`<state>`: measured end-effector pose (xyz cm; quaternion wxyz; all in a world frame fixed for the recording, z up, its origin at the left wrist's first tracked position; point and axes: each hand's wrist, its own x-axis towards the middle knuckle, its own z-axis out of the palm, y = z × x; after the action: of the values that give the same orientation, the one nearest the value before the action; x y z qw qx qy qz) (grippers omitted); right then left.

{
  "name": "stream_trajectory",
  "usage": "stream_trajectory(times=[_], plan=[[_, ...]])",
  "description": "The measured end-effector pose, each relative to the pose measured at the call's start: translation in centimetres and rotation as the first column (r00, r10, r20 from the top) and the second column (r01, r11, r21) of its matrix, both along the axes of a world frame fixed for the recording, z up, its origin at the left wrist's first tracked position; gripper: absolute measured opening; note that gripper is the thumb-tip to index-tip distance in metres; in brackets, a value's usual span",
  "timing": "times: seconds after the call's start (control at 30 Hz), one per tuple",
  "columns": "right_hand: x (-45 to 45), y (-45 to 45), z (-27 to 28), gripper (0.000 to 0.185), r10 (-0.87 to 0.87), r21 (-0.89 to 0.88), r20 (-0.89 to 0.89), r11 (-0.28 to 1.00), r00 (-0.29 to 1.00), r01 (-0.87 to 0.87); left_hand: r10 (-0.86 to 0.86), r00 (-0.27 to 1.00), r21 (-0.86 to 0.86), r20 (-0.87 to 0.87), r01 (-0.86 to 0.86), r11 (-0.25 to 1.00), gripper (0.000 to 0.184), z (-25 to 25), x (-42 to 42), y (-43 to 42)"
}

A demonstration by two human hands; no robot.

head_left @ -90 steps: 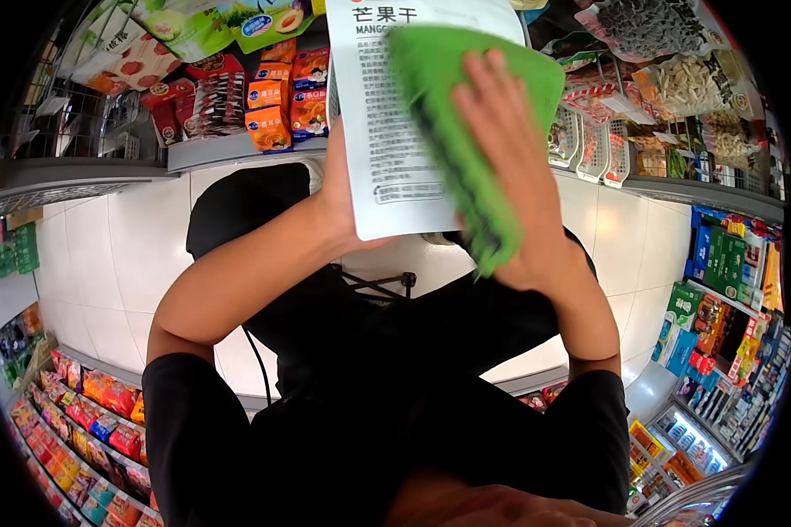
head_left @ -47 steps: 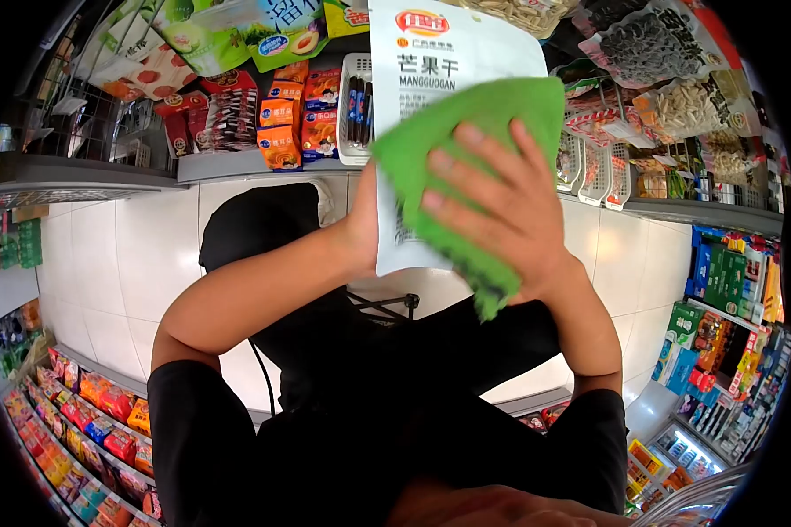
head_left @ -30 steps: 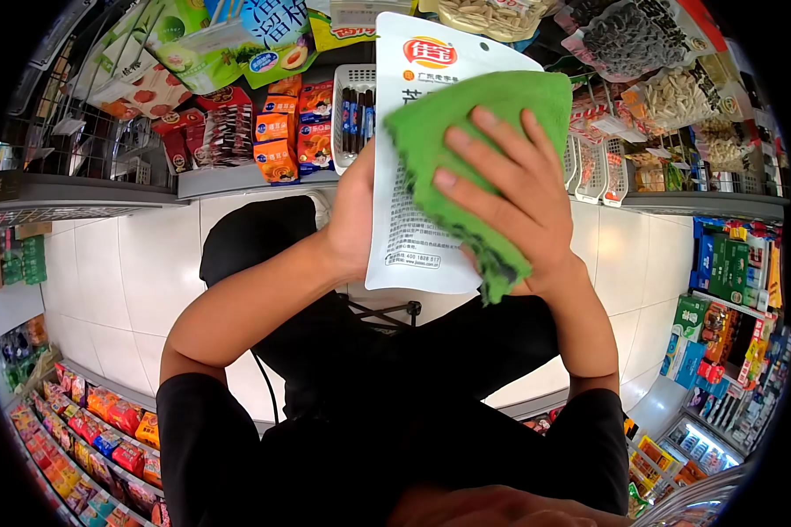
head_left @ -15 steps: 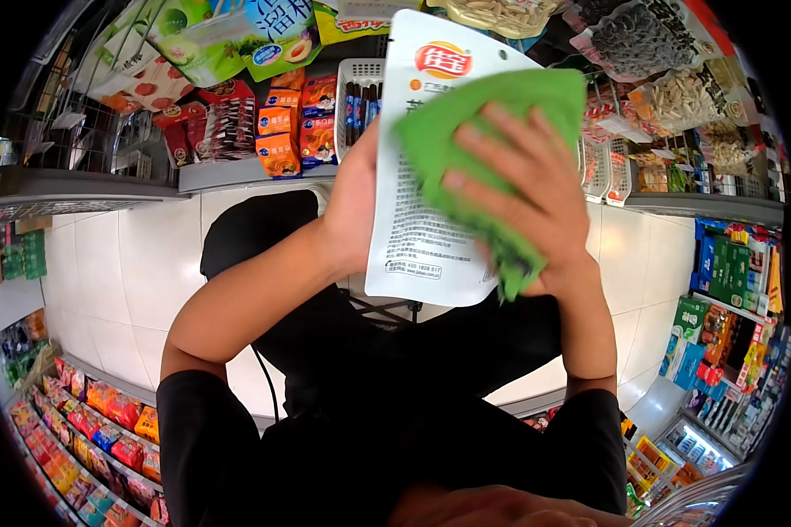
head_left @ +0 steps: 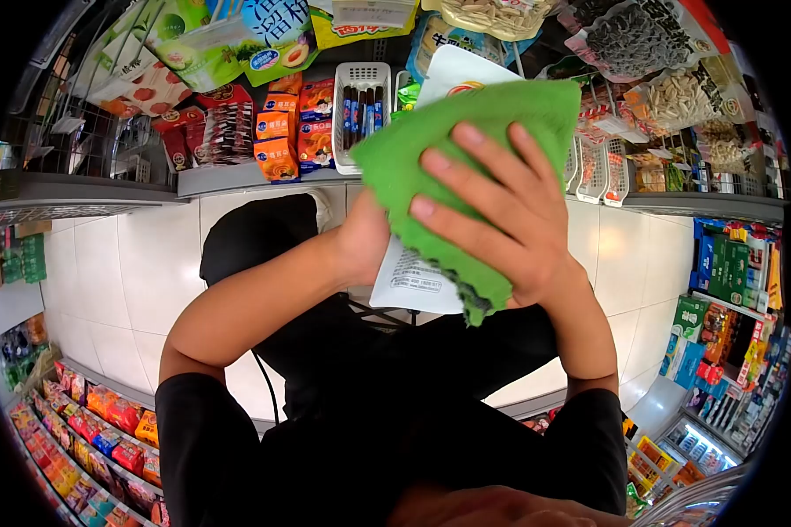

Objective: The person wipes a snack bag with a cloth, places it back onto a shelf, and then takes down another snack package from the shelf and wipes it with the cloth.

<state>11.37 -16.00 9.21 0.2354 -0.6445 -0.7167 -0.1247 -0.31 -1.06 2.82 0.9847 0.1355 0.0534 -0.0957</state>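
Observation:
A white printed pouch (head_left: pixel 410 283) is held up in front of me, tilted, its middle covered by a green cloth (head_left: pixel 466 119). At the pouch's left edge is my left hand (head_left: pixel 363 233), gripping it from behind, with most of its fingers hidden. My right hand (head_left: pixel 501 206) lies over the cloth with its fingers spread, pressing it against the face of the pouch. The cloth has a scalloped lower edge with a dark underside showing. Only the pouch's top corner and its lower part with small print are visible.
Ahead runs a grey shelf edge (head_left: pixel 224 182) with orange snack packets (head_left: pixel 275 136), a white basket (head_left: pixel 343 83) of dark sticks and hanging bags. White baskets (head_left: pixel 596 171) stand at the right. Snack shelves (head_left: pixel 105 413) are at the lower left. My black-clothed legs are below.
The cloth and my right hand have slid left across the pouch, covering its logo and more of its print. The pouch has tilted, its top leaning further right and lower.

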Motion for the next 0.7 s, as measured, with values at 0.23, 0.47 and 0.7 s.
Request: stream_trajectory(times=[0.23,0.47,0.7], plan=[[-0.5,-0.2,0.0,0.051,0.014,-0.01,0.054,1.0,0.998,-0.013,-0.008,0.998,0.037,0.063,0.006,0.999,0.066,-2.1,-0.2,-1.0],[0.1,-0.2,-0.6,0.056,0.011,0.009,0.061,1.0,0.998,-0.011,0.041,0.999,0.077,0.009,-0.041,0.996,0.067,-0.5,-0.8,-0.6],[0.0,-0.1,-0.5,0.056,-0.088,0.077,-0.046,0.993,0.995,0.091,-0.034,0.968,-0.104,0.249,0.062,0.993,0.067,-2.2,-0.3,-0.8]])
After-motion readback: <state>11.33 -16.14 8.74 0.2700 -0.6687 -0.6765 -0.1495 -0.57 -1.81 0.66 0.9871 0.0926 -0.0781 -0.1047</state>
